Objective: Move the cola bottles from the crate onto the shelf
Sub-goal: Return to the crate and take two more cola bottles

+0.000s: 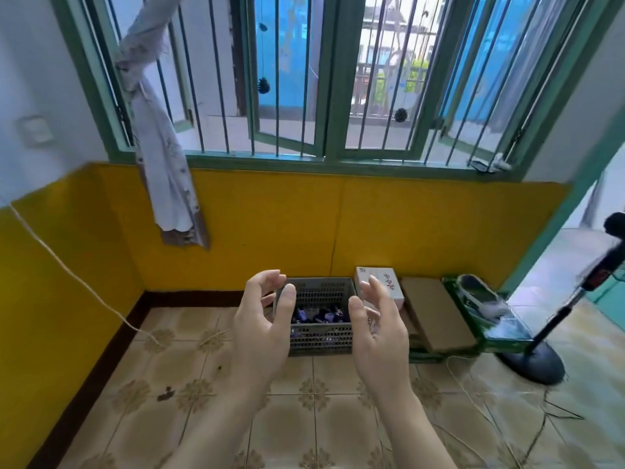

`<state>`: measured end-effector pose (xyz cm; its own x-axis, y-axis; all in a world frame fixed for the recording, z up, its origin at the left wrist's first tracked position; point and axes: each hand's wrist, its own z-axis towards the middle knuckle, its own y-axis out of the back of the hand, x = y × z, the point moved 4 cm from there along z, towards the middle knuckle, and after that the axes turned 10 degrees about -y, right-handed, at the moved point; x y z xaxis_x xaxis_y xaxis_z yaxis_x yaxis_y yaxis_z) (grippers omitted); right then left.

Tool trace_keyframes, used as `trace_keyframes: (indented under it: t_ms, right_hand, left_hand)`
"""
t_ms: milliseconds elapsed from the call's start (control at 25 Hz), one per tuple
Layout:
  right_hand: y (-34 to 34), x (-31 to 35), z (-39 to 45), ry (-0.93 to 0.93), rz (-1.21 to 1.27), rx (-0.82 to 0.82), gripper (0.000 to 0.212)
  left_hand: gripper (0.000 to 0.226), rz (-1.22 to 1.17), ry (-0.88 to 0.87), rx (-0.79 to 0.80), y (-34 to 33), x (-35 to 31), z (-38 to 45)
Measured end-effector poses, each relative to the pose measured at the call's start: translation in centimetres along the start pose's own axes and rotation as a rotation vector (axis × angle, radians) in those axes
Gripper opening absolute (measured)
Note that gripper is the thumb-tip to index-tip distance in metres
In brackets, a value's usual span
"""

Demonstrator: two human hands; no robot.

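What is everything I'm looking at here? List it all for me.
crate: one, grey, on the tiled floor against the yellow wall
cola bottles: several, dark, count unclear, inside the crate
small box: one, white with red print, right of the crate
cardboard box: one, brown, right of the white box
green box: one, holding a shoe
stand: one, black, far right
curtain: one, pale, tied at the barred window
cord: one, white, along the left wall
left hand: open, empty, before the crate
right hand: open, empty, before the crate
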<state>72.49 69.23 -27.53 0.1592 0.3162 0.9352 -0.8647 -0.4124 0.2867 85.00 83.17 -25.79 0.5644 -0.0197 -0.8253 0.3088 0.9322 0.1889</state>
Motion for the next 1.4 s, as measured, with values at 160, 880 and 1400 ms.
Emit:
trace_keyframes:
  t_ms: [160,880,1400]
  right_hand:
    - [-0.7,-2.1,3.7,-0.024,0.016,0.009,0.062]
    - [-11.5,-9.9,28.7,-0.195,-0.142,0.000,0.047]
    - [-19.4,-21.1,48.3,-0.293,-0.255,0.133,0.050]
  left_hand:
    - [0.031,-0.009,0.037,0.014,-2.5,2.1,2.1]
    - [0.026,-0.104,0.143,0.181,-15.4,20.4,23.7]
    - [0.024,0.061,0.299,0.338,-28.3,35.9,35.7]
